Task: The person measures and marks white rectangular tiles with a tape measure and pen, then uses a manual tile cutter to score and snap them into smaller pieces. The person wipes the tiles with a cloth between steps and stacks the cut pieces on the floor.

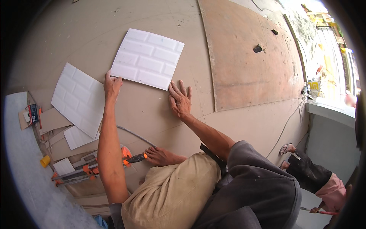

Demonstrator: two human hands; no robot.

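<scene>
A white tile [148, 58] with a raised brick pattern lies slightly turned on the beige floor ahead of me. My left hand [112, 87] pinches its near left corner between thumb and fingers. At the near right corner, my right hand [180, 100] is spread, with its fingertips at the tile's edge and the floor. A second white brick-pattern tile [79, 100] lies to the left, beside my left forearm. Under and near it are a smaller white cut piece [79, 136] and beige tile offcuts [54, 120].
An orange-and-silver tile cutter [91, 170] with a black handle sits by my left forearm. A yellow cup [45, 161] and a dark handheld device [33, 113] are at the left. A brown board [253, 57] covers the right floor. Another person [314, 175] stands at the right.
</scene>
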